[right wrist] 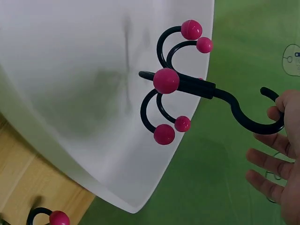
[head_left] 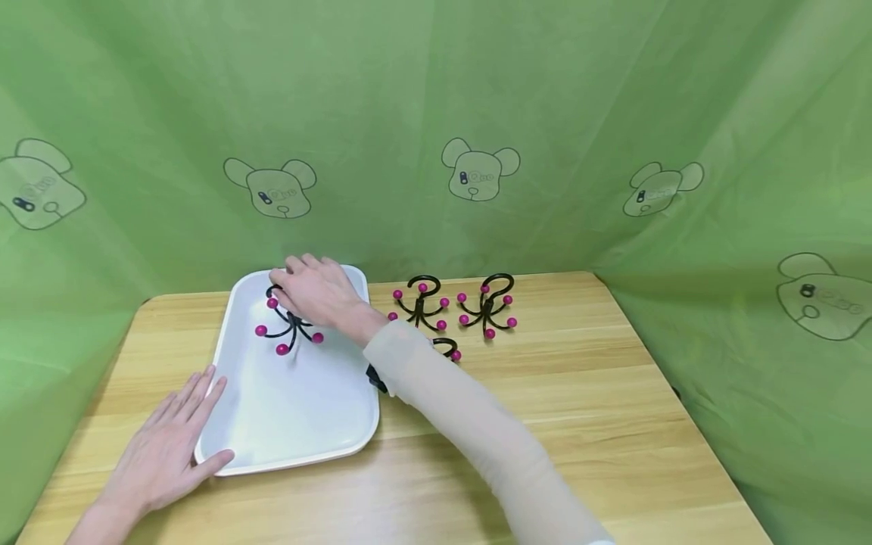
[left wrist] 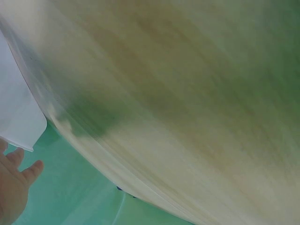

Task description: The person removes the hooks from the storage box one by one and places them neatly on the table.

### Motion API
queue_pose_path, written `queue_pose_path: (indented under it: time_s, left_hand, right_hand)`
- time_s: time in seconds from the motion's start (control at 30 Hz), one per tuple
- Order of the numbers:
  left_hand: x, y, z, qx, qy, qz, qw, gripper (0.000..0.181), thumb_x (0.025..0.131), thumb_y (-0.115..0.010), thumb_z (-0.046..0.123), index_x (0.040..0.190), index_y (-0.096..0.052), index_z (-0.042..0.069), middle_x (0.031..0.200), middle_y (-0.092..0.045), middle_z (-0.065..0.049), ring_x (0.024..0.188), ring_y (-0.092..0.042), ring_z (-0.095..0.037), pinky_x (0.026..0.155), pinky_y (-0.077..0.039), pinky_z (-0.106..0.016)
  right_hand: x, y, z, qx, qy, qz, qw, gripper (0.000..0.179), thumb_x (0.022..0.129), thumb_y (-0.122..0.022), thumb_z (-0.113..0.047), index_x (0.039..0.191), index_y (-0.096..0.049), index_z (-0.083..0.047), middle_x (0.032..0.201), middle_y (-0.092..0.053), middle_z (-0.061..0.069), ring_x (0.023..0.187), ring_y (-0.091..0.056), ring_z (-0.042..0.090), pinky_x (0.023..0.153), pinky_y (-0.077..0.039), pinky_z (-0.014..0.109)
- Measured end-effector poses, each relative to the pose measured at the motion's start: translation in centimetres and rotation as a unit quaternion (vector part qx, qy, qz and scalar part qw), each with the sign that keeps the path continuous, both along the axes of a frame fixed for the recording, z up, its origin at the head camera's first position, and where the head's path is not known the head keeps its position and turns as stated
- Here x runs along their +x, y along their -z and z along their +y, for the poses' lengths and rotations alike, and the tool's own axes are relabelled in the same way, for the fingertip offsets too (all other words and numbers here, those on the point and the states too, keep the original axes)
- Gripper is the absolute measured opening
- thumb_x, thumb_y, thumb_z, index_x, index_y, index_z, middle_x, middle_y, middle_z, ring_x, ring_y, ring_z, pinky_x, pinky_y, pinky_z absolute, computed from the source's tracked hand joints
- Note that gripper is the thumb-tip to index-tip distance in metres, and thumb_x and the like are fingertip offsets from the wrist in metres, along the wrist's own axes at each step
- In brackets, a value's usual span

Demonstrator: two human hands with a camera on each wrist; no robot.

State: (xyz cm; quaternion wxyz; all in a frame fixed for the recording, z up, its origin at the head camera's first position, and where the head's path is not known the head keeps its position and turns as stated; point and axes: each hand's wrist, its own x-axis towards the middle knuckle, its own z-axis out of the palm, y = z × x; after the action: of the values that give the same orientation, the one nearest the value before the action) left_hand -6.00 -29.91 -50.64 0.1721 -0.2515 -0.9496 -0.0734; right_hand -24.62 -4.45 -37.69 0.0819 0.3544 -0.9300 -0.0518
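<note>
My right hand [head_left: 320, 291] pinches the top hook of a black multi-arm hanger hook with pink ball tips [right wrist: 192, 86]. In the right wrist view that hanger hook hangs over the white tray [head_left: 293, 424], its arms pointing away from the hand. Whether it touches the tray bottom cannot be told. At the tray's left rim lies my left hand [head_left: 166, 450], fingers straight and thumb spread over the near left corner. The left wrist view catches only part of this hand [left wrist: 14, 187] beside the tray.
Right of the tray, two more such hanger hooks, one [head_left: 419, 304] nearer the tray and another [head_left: 487, 306] farther right, lie on the wooden table [head_left: 545, 424]. A third [head_left: 446, 344] is mostly hidden by the right sleeve [head_left: 470, 424]. Green curtain [head_left: 381, 113] encloses the back and sides.
</note>
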Motion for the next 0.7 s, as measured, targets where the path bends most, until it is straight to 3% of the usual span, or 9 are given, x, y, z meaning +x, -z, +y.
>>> queue_pose_path:
  time_s: [0.7]
  left_hand:
    - [0.1, 0.0, 0.0, -0.001, -0.005, -0.002, 1.0000, 0.110, 0.085, -0.071, 0.063, 0.168, -0.026, 0.007, 0.178, -0.021, -0.015, 0.167, 0.006, -0.011, 0.131, 0.016, -0.019]
  right_hand:
    - [3.2, -4.3, 4.1, -0.067, -0.041, 0.074, 0.9942, 0.032, 0.112, -0.043, -0.042, 0.129, -0.066, -0.027, 0.115, -0.066, -0.007, 0.097, -0.059, 0.010, 0.076, -0.051, 0.020]
